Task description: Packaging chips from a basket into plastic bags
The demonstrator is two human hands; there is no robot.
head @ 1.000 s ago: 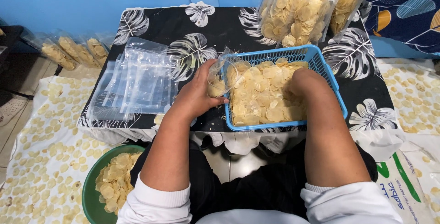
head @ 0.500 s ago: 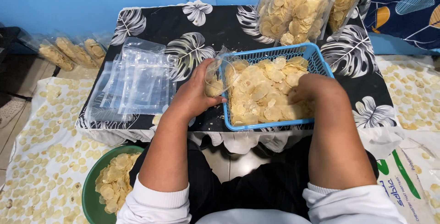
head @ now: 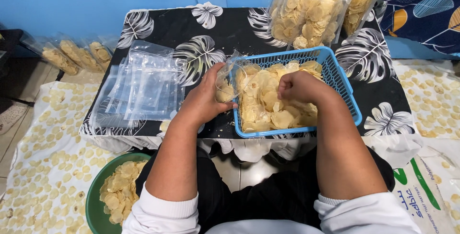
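Note:
A blue plastic basket (head: 346, 95) full of pale yellow chips (head: 268, 107) sits on a low table covered with a black cloth with white leaves (head: 230, 33). My left hand (head: 207, 97) holds a small clear plastic bag (head: 229, 78) open at the basket's left rim, with some chips inside it. My right hand (head: 299, 86) is inside the basket, its fingers closed over a pinch of chips near the middle.
A stack of empty clear bags (head: 141, 83) lies on the table's left. Filled chip bags (head: 306, 9) stand behind the basket, and more filled bags (head: 72, 54) lie at far left. A green bowl of chips (head: 115, 191) sits by my left knee. Loose chips cover sheets on the floor.
My right hand has moved left from the basket's right edge to its middle and closed over chips. The left hand keeps holding the bag at the rim.

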